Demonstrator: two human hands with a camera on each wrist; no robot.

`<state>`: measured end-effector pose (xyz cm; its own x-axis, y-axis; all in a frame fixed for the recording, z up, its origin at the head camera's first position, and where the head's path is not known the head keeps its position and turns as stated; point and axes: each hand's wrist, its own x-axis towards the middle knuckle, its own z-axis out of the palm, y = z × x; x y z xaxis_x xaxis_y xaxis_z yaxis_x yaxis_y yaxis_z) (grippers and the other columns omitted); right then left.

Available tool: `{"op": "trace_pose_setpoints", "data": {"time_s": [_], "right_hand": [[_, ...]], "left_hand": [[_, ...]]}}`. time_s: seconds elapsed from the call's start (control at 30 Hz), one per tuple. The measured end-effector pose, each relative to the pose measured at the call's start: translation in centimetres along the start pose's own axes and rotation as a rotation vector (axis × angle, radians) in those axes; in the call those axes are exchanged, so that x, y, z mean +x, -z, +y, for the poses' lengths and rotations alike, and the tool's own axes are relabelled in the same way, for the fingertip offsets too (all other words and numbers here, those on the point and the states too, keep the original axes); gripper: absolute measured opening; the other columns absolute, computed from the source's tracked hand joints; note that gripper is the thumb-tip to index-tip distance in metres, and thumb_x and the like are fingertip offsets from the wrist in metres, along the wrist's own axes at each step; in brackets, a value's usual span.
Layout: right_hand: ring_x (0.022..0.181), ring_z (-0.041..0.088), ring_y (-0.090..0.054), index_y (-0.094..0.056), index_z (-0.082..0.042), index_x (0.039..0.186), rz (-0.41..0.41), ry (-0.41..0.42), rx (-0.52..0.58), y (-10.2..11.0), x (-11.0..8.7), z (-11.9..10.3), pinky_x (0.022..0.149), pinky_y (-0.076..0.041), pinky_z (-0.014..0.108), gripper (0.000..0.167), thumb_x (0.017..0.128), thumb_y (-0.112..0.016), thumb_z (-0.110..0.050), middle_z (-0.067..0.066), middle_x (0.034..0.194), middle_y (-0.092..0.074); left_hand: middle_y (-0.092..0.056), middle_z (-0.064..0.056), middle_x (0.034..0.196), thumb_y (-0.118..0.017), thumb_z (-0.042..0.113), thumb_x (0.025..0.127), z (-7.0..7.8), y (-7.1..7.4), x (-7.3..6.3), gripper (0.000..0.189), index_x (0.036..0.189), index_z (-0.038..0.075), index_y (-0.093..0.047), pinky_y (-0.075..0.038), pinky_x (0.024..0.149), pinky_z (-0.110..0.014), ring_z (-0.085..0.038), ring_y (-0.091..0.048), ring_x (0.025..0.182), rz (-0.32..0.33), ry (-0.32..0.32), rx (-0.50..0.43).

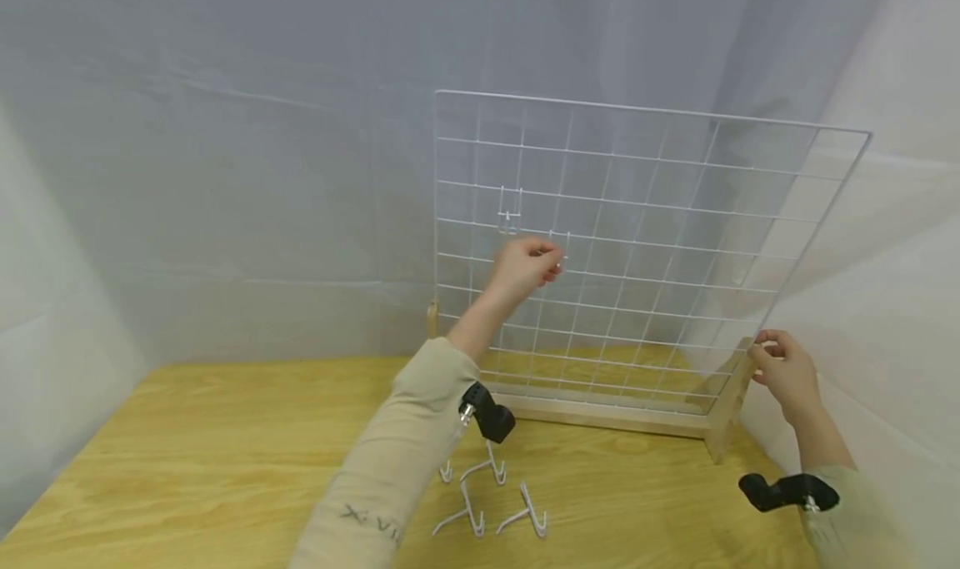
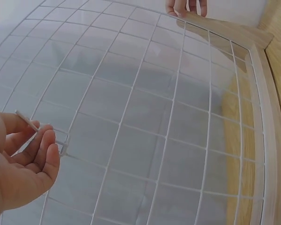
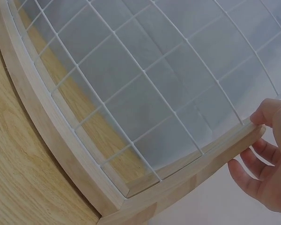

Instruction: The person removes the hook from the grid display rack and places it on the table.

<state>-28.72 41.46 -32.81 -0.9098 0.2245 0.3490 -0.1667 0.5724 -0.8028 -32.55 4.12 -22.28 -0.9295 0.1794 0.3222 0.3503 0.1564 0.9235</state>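
Beyond our near left sleeve (image 1: pixel 386 461), our left grip (image 1: pixel 521 269) pinches a white hook (image 2: pixel 27 121) at the wire grid (image 1: pixel 633 242), which we should seat squarely while our right grip (image 1: pixel 789 376), pinching the wooden upright (image 1: pixel 728 406), braces it.

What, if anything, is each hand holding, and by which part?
Left hand: a white hook, pinched by its projecting prong. Right hand: the wooden side post, gripped near its upper end.

Smooth wooden stand (image 1: pixel 600 413), grid (image 3: pixel 144 71) of apparently coated metal
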Motion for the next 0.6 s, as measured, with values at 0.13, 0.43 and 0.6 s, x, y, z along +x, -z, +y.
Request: {"op": "trace_pose_setpoints", "data": {"time_s": [0.13,0.43,0.6], "right_hand": [[0.069,-0.002,-0.049,-0.042,0.004,0.106,0.001,0.000,-0.001,0.01,0.02,0.01,0.060,-0.051,0.017,0.022,0.094,-0.044,-0.014,0.007,0.087,-0.043],[0.068,-0.002,-0.049,-0.041,0.005,0.108,0.000,0.000,-0.001,-0.14,0.11,-0.24,0.060,-0.051,0.017,0.023,0.094,-0.044,-0.013,0.006,0.085,-0.044],[0.068,-0.002,-0.049,-0.040,0.006,0.108,0.000,0.000,0.003,-0.21,-0.01,-0.50,0.060,-0.051,0.017,0.024,0.093,-0.044,-0.013,0.008,0.087,-0.043]], "left_hand": [[-0.062,-0.008,0.078,-0.057,0.008,0.090,0.24,-0.10,0.07,0.022,0.104,-0.007,-0.064,-0.047,0.062,-0.019,-0.010,-0.054,0.065,0.003,0.011,-0.049],[-0.064,-0.012,0.081,-0.056,-0.001,0.088,0.75,0.20,0.21,0.022,0.107,-0.011,-0.062,-0.051,0.069,-0.026,-0.010,-0.055,0.064,-0.005,0.106,-0.174],[-0.063,-0.010,0.081,-0.055,-0.002,0.087,0.71,0.31,0.37,0.024,0.108,-0.011,-0.062,-0.051,0.070,-0.026,-0.009,-0.055,0.064,-0.005,0.112,-0.189]]}}
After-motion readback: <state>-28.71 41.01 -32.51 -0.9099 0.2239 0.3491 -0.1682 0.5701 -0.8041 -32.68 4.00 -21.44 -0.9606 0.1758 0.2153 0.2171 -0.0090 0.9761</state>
